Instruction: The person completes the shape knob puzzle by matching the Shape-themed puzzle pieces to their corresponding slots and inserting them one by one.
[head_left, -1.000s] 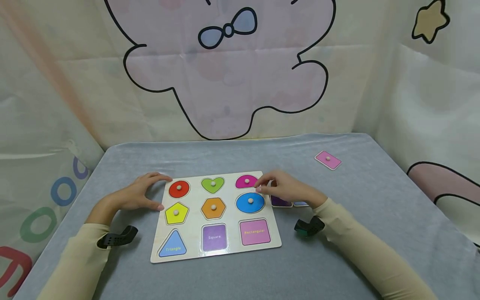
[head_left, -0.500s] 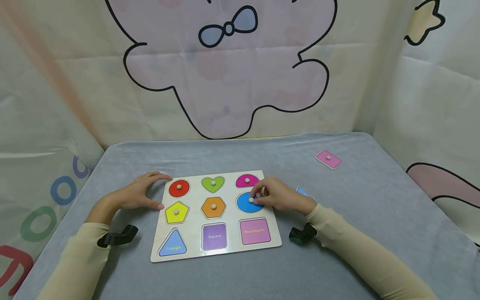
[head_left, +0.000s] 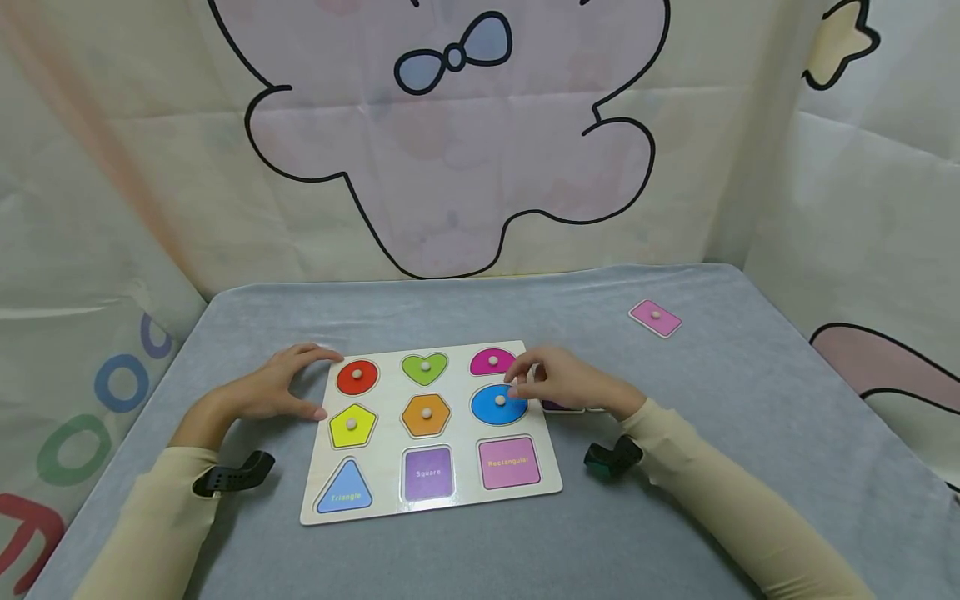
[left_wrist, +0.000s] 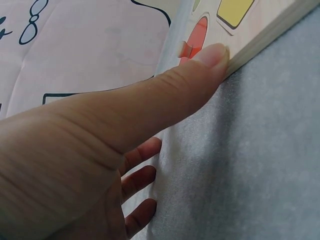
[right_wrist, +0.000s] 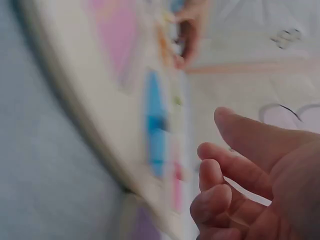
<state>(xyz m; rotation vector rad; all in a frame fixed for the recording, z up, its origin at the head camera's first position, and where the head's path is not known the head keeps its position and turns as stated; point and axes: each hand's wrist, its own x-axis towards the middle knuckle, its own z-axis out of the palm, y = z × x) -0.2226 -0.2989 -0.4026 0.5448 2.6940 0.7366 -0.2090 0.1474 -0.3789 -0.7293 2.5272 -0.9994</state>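
A pale wooden shape-puzzle board (head_left: pixel 465 425) lies on the cloth. Knobbed pieces sit in its upper two rows, among them a red circle (head_left: pixel 357 377), a yellow pentagon (head_left: pixel 352 427) and a blue oval (head_left: pixel 495 409). The bottom row shows bare printed recesses for triangle, square and rectangle. My left hand (head_left: pixel 273 386) rests at the board's left edge, its thumb (left_wrist: pixel 212 57) touching the corner in the left wrist view. Over the right edge hovers my right hand (head_left: pixel 566 379), loosely bent fingers just above the blue oval, holding nothing.
A pink rectangle piece (head_left: pixel 656 318) with a knob lies at the back right of the blue-grey cloth (head_left: pixel 675 500). Partly hidden beneath the right wrist is a dark purple piece (head_left: pixel 558 407). Printed curtains surround the table.
My right hand moved down-left to the blue oval's knob, then drew back up and right off it. The oval stays in its recess. My left hand and the board have held still.
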